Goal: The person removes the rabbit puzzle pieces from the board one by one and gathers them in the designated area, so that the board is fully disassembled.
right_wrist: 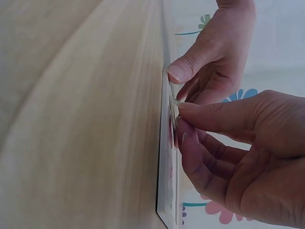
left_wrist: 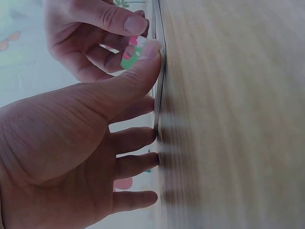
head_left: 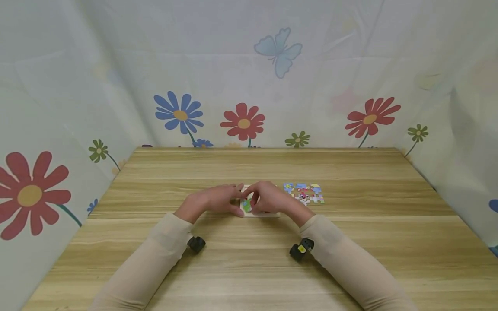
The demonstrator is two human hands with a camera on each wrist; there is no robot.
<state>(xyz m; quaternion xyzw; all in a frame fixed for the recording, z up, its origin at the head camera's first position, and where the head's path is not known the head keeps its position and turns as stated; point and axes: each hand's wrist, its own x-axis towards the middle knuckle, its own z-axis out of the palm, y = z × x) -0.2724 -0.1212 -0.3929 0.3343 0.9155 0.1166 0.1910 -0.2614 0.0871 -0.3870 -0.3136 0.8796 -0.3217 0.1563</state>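
A shallow, pale puzzle tray (head_left: 264, 214) lies flat on the table beneath both hands. At its left end, my left hand (head_left: 223, 199) spreads around the edge, thumb at the near corner. In the left wrist view the other fingers reach out fairly straight, tips low by the table. My right hand (head_left: 270, 196) arches over the tray and pinches a green puzzle piece (left_wrist: 133, 55) with pink and white on it between thumb and forefinger. From the right wrist, the piece shows edge-on, tilted close over the tray. Part of the tray is hidden by the right hand.
Several loose puzzle pieces (head_left: 303, 194) with blue, pink and yellow print are grouped just right of the tray. The wooden table (head_left: 249, 259) reaches back to a flower-patterned cloth (head_left: 311, 86). A small black camera sits at each wrist.
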